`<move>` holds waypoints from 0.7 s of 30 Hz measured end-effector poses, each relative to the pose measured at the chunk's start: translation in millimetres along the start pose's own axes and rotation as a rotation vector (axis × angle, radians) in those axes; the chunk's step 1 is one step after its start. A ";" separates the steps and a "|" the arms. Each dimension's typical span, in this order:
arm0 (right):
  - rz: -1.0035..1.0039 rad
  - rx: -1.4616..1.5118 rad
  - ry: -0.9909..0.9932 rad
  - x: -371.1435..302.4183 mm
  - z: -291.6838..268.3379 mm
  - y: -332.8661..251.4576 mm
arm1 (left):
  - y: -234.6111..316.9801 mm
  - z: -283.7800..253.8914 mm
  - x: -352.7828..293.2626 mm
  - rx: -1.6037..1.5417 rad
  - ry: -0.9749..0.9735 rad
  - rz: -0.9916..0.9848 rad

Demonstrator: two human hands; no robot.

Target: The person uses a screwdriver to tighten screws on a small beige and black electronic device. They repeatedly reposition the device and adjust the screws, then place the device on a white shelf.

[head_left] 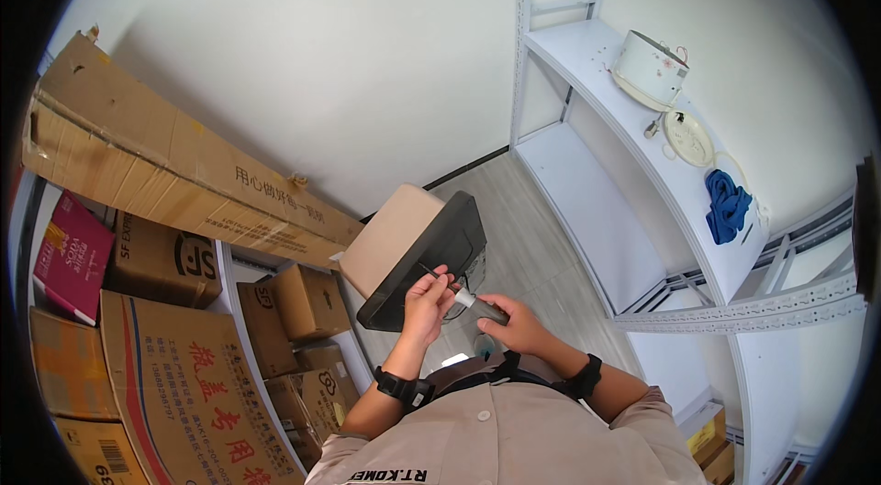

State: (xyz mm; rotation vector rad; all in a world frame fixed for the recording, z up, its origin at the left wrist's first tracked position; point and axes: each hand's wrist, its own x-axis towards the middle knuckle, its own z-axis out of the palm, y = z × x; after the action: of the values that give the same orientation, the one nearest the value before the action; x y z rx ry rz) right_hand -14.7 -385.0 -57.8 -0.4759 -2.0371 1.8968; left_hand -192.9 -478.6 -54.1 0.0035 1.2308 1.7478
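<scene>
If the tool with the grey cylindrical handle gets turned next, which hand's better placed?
Right hand, probably: it grips the grey cylindrical handle. The left hand is pinched just past the pale collar; what it grips is too small to tell, so it seems better placed to steady that end.

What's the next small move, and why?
Probably hold the grey tool steady in the right hand and gently test the thin dark piece with the left hand: that hand pinches it just ahead of the tool's light collar, and whether piece and collar join can't be told.
</scene>
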 end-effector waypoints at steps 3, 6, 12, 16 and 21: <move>0.051 0.093 0.017 1.4 -0.2 -4.5 | -9.1 -17.0 8.3 0.086 0.030 -0.006; 0.467 0.741 -0.104 3.7 -8.8 -20.2 | -6.6 -16.6 6.5 0.025 0.020 0.007; 0.582 0.792 -0.154 3.0 -10.7 -19.3 | 0.0 -4.6 -1.2 0.005 -0.037 0.034; 0.515 0.658 -0.131 0.5 -6.8 -14.8 | 2.8 -1.0 -3.9 -0.045 -0.026 0.035; 0.460 0.549 -0.095 -0.7 -6.1 -15.9 | 2.5 0.2 -0.8 -0.091 0.007 0.048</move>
State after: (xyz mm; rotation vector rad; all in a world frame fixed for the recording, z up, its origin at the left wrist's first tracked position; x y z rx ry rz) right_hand -11.7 -380.9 -41.5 -0.7577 -1.4298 2.6686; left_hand -194.1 -479.1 -51.8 -0.0272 1.1640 1.8457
